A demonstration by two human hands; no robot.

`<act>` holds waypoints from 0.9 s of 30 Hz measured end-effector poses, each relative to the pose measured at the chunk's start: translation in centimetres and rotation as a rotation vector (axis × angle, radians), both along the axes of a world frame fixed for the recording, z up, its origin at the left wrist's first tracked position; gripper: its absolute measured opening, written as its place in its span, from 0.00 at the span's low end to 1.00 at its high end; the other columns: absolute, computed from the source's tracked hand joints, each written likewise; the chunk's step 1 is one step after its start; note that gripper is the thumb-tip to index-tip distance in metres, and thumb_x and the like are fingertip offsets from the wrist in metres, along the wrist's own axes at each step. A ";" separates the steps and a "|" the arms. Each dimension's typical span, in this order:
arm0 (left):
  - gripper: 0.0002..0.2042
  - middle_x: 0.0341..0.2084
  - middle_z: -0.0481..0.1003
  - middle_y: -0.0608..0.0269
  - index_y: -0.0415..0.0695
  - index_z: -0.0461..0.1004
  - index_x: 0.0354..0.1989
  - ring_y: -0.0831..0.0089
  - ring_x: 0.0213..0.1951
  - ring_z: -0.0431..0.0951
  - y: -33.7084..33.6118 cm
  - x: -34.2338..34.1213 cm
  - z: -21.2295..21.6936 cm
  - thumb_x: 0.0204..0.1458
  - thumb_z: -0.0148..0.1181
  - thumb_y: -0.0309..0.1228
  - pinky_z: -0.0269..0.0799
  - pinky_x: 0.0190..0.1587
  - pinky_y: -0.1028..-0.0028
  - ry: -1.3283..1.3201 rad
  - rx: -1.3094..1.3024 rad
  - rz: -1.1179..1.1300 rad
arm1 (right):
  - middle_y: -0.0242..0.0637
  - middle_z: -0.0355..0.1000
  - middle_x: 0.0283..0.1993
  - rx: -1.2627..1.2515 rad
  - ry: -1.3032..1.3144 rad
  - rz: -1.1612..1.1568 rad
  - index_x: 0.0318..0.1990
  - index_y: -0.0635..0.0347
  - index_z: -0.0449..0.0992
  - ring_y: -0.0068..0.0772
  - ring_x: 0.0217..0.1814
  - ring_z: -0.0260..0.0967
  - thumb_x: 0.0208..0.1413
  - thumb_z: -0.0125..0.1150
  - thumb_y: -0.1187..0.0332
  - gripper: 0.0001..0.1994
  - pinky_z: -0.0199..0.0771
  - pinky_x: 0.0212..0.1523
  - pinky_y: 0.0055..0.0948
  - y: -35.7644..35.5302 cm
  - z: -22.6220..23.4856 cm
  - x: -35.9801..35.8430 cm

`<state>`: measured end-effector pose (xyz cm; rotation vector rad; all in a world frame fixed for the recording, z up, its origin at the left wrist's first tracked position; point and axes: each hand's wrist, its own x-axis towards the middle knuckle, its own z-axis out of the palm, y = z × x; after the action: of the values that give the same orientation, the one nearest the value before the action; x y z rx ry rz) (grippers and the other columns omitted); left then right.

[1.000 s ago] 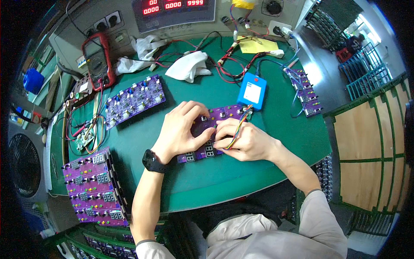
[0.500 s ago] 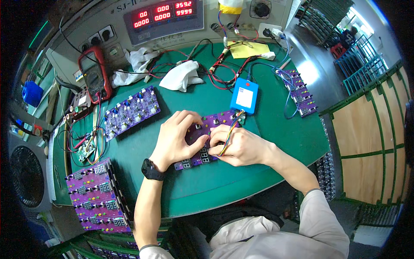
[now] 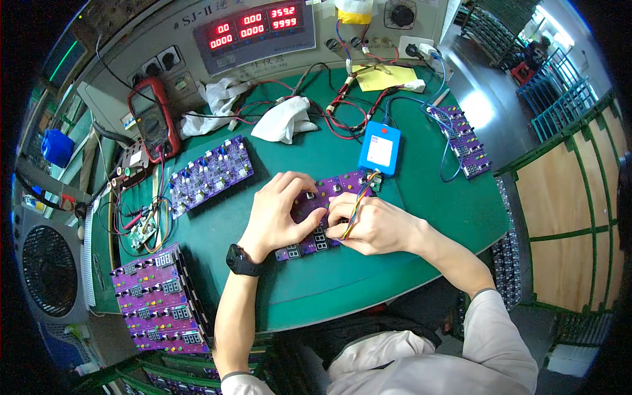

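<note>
A purple circuit board [image 3: 338,187] with black buttons and digit displays lies on the green table in front of me. My left hand [image 3: 280,214] grips it by the left side, fingers over the top and thumb on its face. With fingertips pinched together on the board, my right hand [image 3: 372,224] holds the end of a multicoloured wire cable [image 3: 357,209]. The plug at that end is hidden by my fingers. The cable's other end runs up to a small green board [image 3: 376,183] at the lower edge of a blue box [image 3: 380,150].
Purple boards lie at back left [image 3: 212,174] and far right [image 3: 461,141]; a stack [image 3: 155,299] stands front left. A red multimeter [image 3: 155,122], white gloves [image 3: 284,120], tangled wires [image 3: 339,108] and yellow paper [image 3: 385,77] sit before a test instrument [image 3: 257,33].
The whole view has shifted slightly, with everything a little further right. Both hands stay on the board in nearly the same pose.
</note>
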<state>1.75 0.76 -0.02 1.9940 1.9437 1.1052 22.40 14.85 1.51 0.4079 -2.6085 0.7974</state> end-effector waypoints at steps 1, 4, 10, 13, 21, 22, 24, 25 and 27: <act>0.17 0.47 0.81 0.53 0.41 0.78 0.42 0.53 0.49 0.81 0.0 0.0 0.0 0.48 0.74 0.37 0.79 0.53 0.60 0.002 0.000 -0.001 | 0.41 0.75 0.41 0.000 0.002 -0.001 0.36 0.60 0.80 0.47 0.50 0.75 0.50 0.73 0.72 0.07 0.80 0.53 0.45 0.0 0.0 0.0; 0.17 0.47 0.81 0.53 0.41 0.78 0.42 0.53 0.49 0.82 0.0 -0.1 -0.1 0.48 0.74 0.37 0.79 0.52 0.60 0.005 -0.005 -0.003 | 0.40 0.75 0.41 -0.005 -0.012 -0.003 0.36 0.60 0.80 0.47 0.50 0.75 0.50 0.73 0.72 0.08 0.79 0.54 0.46 0.0 0.0 0.0; 0.18 0.47 0.82 0.53 0.41 0.78 0.43 0.53 0.49 0.82 0.0 -0.1 -0.1 0.48 0.74 0.37 0.79 0.53 0.60 0.002 -0.005 -0.005 | 0.40 0.76 0.40 0.004 -0.012 -0.006 0.35 0.60 0.81 0.46 0.49 0.76 0.51 0.72 0.72 0.06 0.80 0.52 0.45 -0.1 0.1 0.0; 0.18 0.47 0.82 0.53 0.41 0.79 0.43 0.52 0.49 0.82 0.0 -0.1 -0.1 0.48 0.74 0.37 0.79 0.53 0.60 0.000 0.004 -0.008 | 0.40 0.76 0.39 0.020 -0.003 -0.011 0.34 0.61 0.81 0.46 0.49 0.76 0.51 0.72 0.72 0.06 0.80 0.52 0.44 -0.1 0.1 0.0; 0.17 0.45 0.81 0.59 0.44 0.78 0.42 0.55 0.45 0.81 0.2 0.0 -0.2 0.49 0.74 0.39 0.80 0.48 0.61 0.026 0.070 -0.012 | 0.41 0.77 0.40 0.018 -0.013 -0.011 0.38 0.61 0.84 0.46 0.50 0.76 0.53 0.71 0.72 0.06 0.80 0.52 0.44 0.0 -0.2 0.1; 0.17 0.45 0.81 0.59 0.44 0.78 0.42 0.55 0.45 0.81 0.2 0.0 -0.2 0.49 0.74 0.39 0.80 0.48 0.61 0.026 0.070 -0.019 | 0.41 0.77 0.40 0.018 -0.013 -0.018 0.38 0.61 0.84 0.46 0.50 0.76 0.53 0.71 0.72 0.06 0.80 0.52 0.44 0.0 -0.3 0.1; 0.17 0.46 0.81 0.59 0.44 0.78 0.42 0.56 0.45 0.81 0.0 0.1 0.0 0.49 0.74 0.39 0.80 0.47 0.61 0.001 0.033 0.003 | 0.42 0.78 0.40 0.012 0.002 -0.002 0.36 0.62 0.82 0.46 0.50 0.76 0.54 0.70 0.71 0.05 0.80 0.51 0.43 0.1 -0.4 0.0; 0.17 0.46 0.81 0.59 0.44 0.78 0.42 0.56 0.45 0.81 0.0 0.1 0.1 0.49 0.74 0.39 0.80 0.47 0.61 0.002 0.031 -0.003 | 0.42 0.78 0.40 0.011 0.004 -0.007 0.36 0.62 0.82 0.46 0.50 0.76 0.54 0.70 0.71 0.05 0.80 0.51 0.43 0.1 -0.3 0.0; 0.17 0.46 0.81 0.59 0.43 0.78 0.42 0.56 0.44 0.81 0.1 0.0 0.0 0.49 0.74 0.39 0.80 0.46 0.61 0.036 0.051 -0.007 | 0.40 0.77 0.45 0.065 -0.080 -0.008 0.43 0.59 0.83 0.52 0.58 0.77 0.54 0.72 0.71 0.09 0.82 0.59 0.46 0.2 -0.3 0.3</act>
<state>1.76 0.89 -0.06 2.0590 1.9439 1.1354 22.66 15.03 1.19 0.3908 -2.7143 0.7428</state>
